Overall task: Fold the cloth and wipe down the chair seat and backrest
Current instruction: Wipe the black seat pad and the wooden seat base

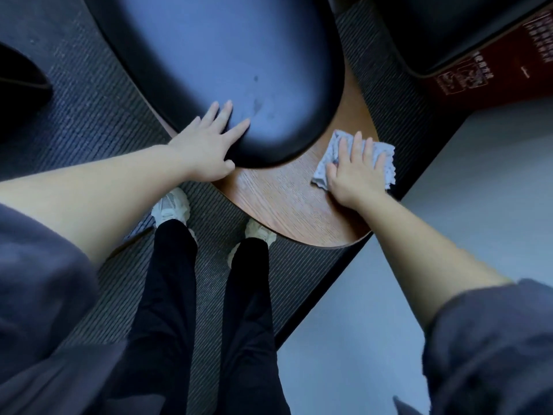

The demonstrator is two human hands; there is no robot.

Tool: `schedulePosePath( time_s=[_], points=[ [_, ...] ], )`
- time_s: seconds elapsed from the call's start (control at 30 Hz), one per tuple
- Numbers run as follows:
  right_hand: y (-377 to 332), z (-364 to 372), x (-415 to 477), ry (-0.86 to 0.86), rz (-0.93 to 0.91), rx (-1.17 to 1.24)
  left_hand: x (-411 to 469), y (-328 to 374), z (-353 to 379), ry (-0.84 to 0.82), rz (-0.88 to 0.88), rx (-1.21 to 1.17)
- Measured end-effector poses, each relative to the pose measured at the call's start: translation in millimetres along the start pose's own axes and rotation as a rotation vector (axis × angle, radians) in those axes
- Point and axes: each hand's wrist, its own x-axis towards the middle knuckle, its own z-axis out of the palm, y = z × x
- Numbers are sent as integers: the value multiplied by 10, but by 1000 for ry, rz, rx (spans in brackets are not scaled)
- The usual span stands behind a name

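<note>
left hand (206,145) rests open on the near edge of the black cushion (227,55), fingers straight and spread. right hand (356,169) presses flat, fingers straight, on the folded cloth (386,157), which lies on the wooden seat (284,199) just right of the cushion. the cloth's long axis runs sideways away from the cushion, with one corner pointing toward it.

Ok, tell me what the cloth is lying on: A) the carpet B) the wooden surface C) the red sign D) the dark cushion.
B: the cloth lies on the wooden surface, pressed flat by the right hand, while the left hand rests on the dark cushion.
</note>
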Motion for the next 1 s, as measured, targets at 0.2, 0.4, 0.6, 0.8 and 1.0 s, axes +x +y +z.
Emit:
schedulePosePath(
  time_s=[0.2, 0.4, 0.6, 0.8, 1.0],
  points=[
    [-293, 23, 208, 56, 71, 61, 9, -45, 74, 41, 31, -45],
    [-1131, 289, -573, 93, 79, 89, -53, -149, -126, -26, 29, -26],
    [-1983, 411, -815, 87, 156, 185, -91, -446, -228, -68, 65, 10],
    [-2116, 498, -934, 103, 2, 164, -84, -461, -255, -122, 69, -22],
    [-1274, 486, -1032, 136, -49, 78, -75, -356, -337, -175, 23, -6]
  ],
)
